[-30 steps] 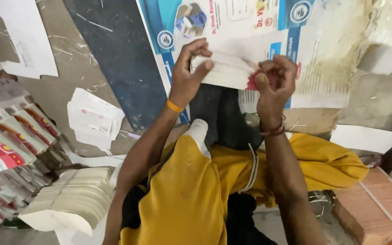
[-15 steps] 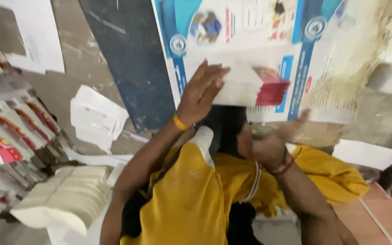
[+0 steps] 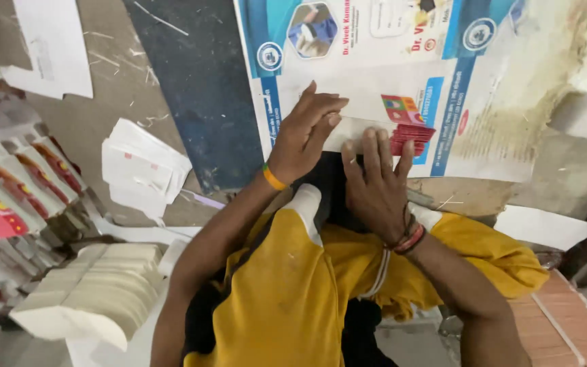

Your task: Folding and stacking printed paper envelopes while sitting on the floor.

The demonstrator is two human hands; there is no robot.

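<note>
Head view, looking down over a seated person in yellow trousers [image 3: 287, 299]. Nearest the camera, at lower left, a fanned stack of cream-coloured folded cartons [image 3: 90, 299] lies on its side; at lower right, the edge of a reddish-brown board [image 3: 565, 326] enters the view. Beyond the knees, both forearms reach forward to the work.

The right hand [image 3: 375, 187], with red threads at the wrist, lies palm-down with fingers spread and flat, pressing the near edge of a flattened white carton blank with red print [image 3: 402, 129]; it grips nothing. The left hand [image 3: 304, 132], with an orange band at the wrist, rests on the left part of the same blank, fingers extended and close together, tips pointing right along the sheet; it too is flat rather than closed on anything. The blank lies directly under and just ahead of both sets of fingertips, its long axis running left to right across the view. The right hand covers its middle, nearer the red-printed end; the left hand holds the opposite end.

The blank rests on a large blue-and-white printed poster [image 3: 375, 61] spread over the floor. To the left lie a small pile of white blanks [image 3: 140, 170] and, further left, a row of red-and-white printed cartons [image 3: 15, 183]. A loose white sheet [image 3: 52, 47] lies at far upper left.
</note>
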